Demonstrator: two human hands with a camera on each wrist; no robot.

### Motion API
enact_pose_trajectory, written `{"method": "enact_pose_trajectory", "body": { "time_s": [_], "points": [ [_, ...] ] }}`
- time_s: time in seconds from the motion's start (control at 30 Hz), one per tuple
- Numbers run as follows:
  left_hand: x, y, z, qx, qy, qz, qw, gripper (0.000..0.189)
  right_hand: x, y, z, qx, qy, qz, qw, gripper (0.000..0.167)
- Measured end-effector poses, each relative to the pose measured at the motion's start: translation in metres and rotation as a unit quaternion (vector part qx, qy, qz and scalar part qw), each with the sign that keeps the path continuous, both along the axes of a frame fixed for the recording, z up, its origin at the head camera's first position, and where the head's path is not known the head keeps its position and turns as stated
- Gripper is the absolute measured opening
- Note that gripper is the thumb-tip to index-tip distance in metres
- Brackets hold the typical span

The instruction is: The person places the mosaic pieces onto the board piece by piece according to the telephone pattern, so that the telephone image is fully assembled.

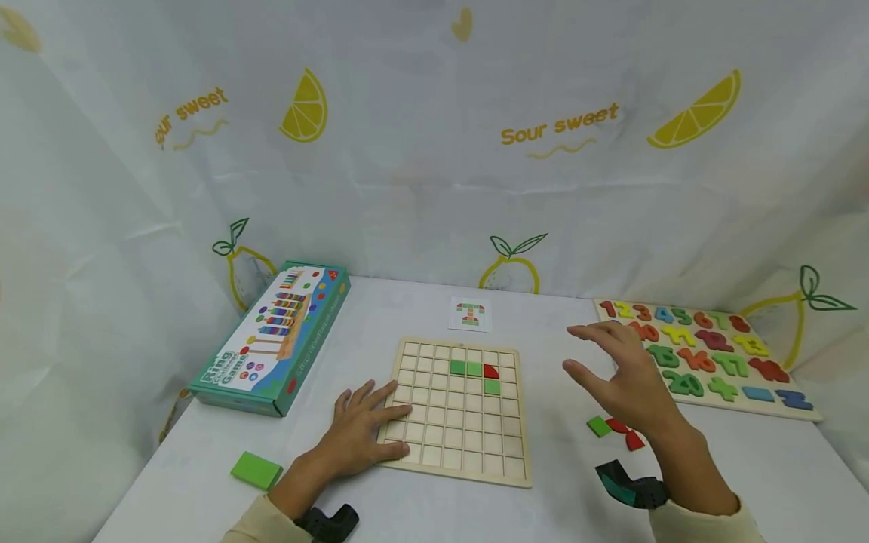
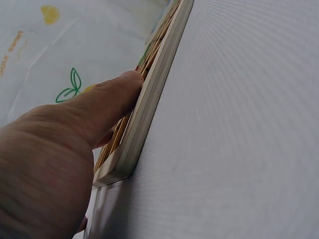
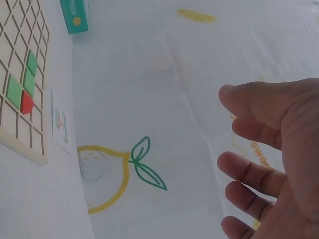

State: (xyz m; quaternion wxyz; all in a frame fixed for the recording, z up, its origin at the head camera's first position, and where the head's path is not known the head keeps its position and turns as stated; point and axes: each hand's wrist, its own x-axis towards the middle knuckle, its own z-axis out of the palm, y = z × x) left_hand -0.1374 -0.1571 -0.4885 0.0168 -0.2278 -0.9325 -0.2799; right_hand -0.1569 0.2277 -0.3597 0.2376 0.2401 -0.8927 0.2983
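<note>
A wooden grid board (image 1: 462, 436) lies on the white table. In its upper right cells sit three green square tiles (image 1: 492, 387) and one red rounded tile (image 1: 490, 371). My left hand (image 1: 360, 434) rests on the board's left edge with its fingers spread; the left wrist view shows the thumb (image 2: 112, 97) on the rim. Held in the air to the right of the board, my right hand (image 1: 627, 377) has thumb and fingers apart and nothing between them. Below it lie a loose green tile (image 1: 599, 426) and red pieces (image 1: 634, 440).
Behind the board lies a small pattern card (image 1: 469, 314). A green game box (image 1: 271, 339) is at the back left, with a green block (image 1: 256, 470) nearer the front. At right is a number puzzle board (image 1: 736, 405). A printed curtain (image 1: 407, 166) hangs behind the table.
</note>
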Motion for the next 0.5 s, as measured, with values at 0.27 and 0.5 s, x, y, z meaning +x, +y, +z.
{"method": "enact_pose_trajectory", "body": {
  "time_s": [0.27,0.5],
  "points": [
    [0.0,0.001,0.0,-0.002,-0.001,0.002,1.0,0.061,0.012,0.029,-0.004,-0.013,-0.012,-0.043,0.9989,0.051],
    [0.0,0.001,0.0,-0.001,0.0,0.001,1.0,0.062,0.018,0.054,-0.018,-0.032,-0.041,-0.094,0.9942,0.051]
  ]
}}
